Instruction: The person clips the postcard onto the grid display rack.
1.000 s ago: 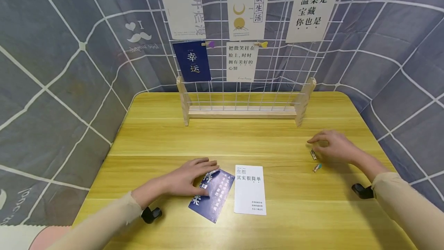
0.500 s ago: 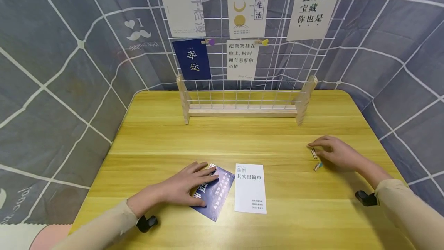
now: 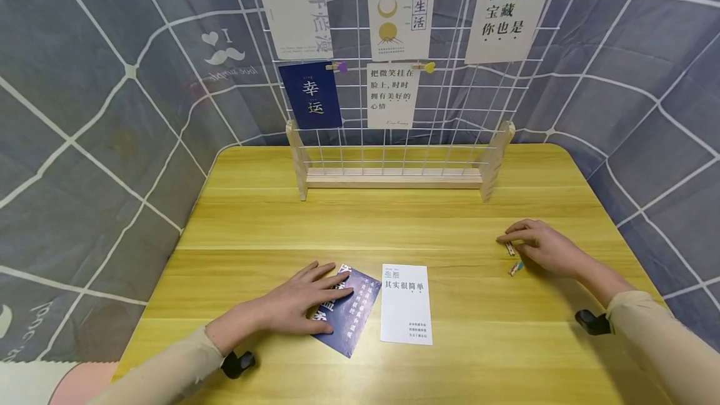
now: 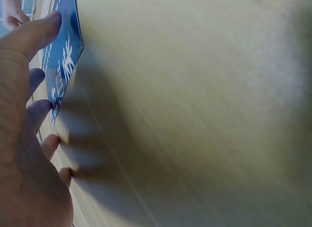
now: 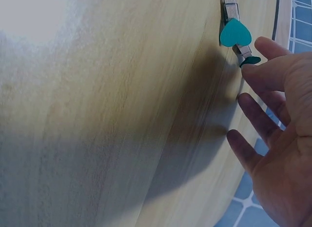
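My left hand (image 3: 322, 302) lies flat on a dark blue card (image 3: 351, 324) at the near left of the yellow table (image 3: 394, 224). Its fingers are spread, and the thumb (image 4: 46, 29) touches the card's edge (image 4: 63, 66). A white card (image 3: 405, 305) lies just right of the blue one. At the right, my right hand (image 3: 523, 241) has straight fingers, and a fingertip (image 5: 253, 73) touches a small wooden clip (image 3: 509, 247). A second clip with a teal heart (image 3: 515, 268) lies beside it; its heart (image 5: 235, 32) shows in the right wrist view.
A white wire grid on a wooden stand (image 3: 394, 177) stands at the table's back, with several printed cards clipped to it. Grey patterned cloth (image 3: 84, 142) surrounds the table on three sides.
My right hand has sunk a little toward the wooden clip. The left hand has shifted slightly on the blue card. The view has tilted down a bit.
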The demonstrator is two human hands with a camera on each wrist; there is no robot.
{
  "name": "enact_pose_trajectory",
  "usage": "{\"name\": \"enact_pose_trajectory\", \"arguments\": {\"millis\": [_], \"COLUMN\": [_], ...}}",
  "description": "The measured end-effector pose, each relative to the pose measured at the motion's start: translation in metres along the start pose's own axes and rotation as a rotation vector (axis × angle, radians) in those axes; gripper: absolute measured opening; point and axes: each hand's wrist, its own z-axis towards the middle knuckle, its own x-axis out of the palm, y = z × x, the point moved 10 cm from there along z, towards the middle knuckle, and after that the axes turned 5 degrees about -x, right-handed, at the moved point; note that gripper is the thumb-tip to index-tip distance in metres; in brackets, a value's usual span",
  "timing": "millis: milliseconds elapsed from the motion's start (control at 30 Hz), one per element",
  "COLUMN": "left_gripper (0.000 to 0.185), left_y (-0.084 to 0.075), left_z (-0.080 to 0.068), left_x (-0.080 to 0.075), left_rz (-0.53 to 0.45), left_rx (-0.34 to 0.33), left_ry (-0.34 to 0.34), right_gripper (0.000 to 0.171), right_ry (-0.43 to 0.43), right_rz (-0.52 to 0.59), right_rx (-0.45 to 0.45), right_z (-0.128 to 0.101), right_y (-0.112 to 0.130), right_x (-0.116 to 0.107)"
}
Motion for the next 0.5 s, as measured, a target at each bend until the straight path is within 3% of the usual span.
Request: {"name": "enact_pose_trajectory", "arguments": {"millis": [500], "left_gripper": [0.071], "left_y": [0.0016], "left_z": [-0.0022], "left_x": [-0.0002], "left_rz": [0.002], "left_rx": [-0.007], "left_ry": [-0.020], "right_gripper": [0.034], "right_ry": [0.003], "right_rz": [-0.049], "right_rx": [0.009], "right_z": [-0.0002], "right_y": [-0.0006], "right_x": [0.0009]}}
